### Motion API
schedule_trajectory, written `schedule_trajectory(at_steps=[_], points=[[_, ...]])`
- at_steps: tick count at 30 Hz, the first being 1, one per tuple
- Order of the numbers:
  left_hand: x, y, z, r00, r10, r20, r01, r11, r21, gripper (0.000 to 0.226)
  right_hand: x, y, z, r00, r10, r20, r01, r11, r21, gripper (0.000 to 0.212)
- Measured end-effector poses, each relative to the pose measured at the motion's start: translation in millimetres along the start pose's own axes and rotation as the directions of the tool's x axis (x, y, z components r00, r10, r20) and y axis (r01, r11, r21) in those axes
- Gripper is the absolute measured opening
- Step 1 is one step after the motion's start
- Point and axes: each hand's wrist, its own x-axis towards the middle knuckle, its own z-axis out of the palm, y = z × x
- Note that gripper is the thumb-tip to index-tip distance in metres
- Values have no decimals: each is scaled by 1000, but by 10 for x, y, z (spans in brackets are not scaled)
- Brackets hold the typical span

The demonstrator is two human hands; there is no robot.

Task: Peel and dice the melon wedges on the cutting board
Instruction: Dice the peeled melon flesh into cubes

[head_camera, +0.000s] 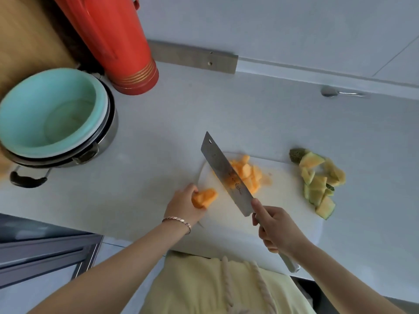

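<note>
I find the fingers of my left hand (183,200) curled round a peeled melon piece (205,197) at the cutting board's (283,200) left edge, right hand (276,230) clenched on the knife (226,175) handle beside it; I judge the flesh soft, wet, slippery, best pinned well clear of the blade.
</note>
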Motion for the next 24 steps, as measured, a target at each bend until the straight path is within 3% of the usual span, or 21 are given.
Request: schedule_trajectory(at_steps=[11, 24], points=[[-30, 101, -18, 994, 89, -66, -93, 994, -54, 32, 39, -12, 123, 999, 49, -3, -50, 997, -63, 54], [-49, 91, -6, 993, 80, -86, -92, 985, -148, 23, 198, 11, 228, 999, 41, -1, -41, 987, -158, 53]])
